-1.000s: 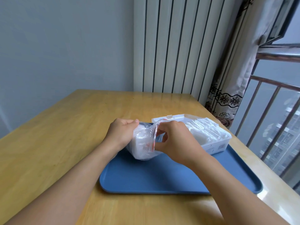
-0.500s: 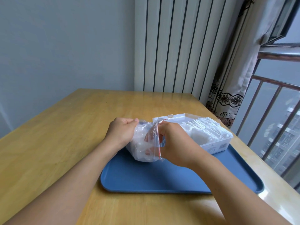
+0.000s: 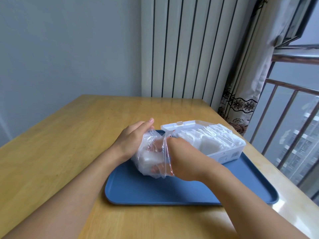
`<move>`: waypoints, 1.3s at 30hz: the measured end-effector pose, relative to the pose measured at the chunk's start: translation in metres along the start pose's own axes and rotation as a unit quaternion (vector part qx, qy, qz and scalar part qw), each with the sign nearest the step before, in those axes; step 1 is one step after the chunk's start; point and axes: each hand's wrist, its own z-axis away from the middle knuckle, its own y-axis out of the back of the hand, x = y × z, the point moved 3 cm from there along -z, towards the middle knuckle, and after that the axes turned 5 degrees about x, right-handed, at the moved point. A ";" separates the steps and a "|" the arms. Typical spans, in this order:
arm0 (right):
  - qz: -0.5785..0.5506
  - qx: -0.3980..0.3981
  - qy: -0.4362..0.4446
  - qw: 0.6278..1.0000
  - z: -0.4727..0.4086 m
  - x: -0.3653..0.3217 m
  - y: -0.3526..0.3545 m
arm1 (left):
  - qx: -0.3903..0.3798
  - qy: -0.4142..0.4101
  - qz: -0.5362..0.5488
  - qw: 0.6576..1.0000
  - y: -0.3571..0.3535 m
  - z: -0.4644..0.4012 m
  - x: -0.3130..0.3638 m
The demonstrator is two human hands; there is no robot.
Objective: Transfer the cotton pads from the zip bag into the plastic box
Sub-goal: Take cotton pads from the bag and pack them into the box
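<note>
The clear crumpled plastic zip bag (image 3: 151, 159) lies on its side at the near-left of the blue rectangular plastic tray (image 3: 172, 192), its red-edged mouth facing 3 o'clock. The right hand (image 3: 179, 157) is pushed in through that mouth, fingers curled around the white cotton pads (image 3: 146, 158); the left hand (image 3: 133, 137) clasps the bag's closed end at 9 o'clock. The open white rectangular plastic box (image 3: 226, 152), already packed with pads, sits at 2 o'clock, nearer the right hand, on the wooden tabletop (image 3: 69, 135).

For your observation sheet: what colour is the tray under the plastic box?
Blue: the tray, seen clearest in the head view.
</note>
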 end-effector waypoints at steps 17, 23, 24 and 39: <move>-0.082 0.135 -0.061 0.985 0.001 0.010 0.028 | -0.072 -0.024 -0.041 0.996 0.006 0.002 0.003; -0.098 0.131 -0.089 0.982 0.001 0.015 0.027 | -0.079 -0.007 -0.067 0.995 0.002 0.002 -0.001; -0.114 0.137 -0.095 0.979 0.001 0.016 0.030 | -0.034 -0.023 -0.068 0.997 0.005 0.000 0.001; -0.285 0.167 -0.368 0.869 0.034 0.087 0.090 | 0.095 -0.057 -0.352 0.929 0.024 0.007 0.009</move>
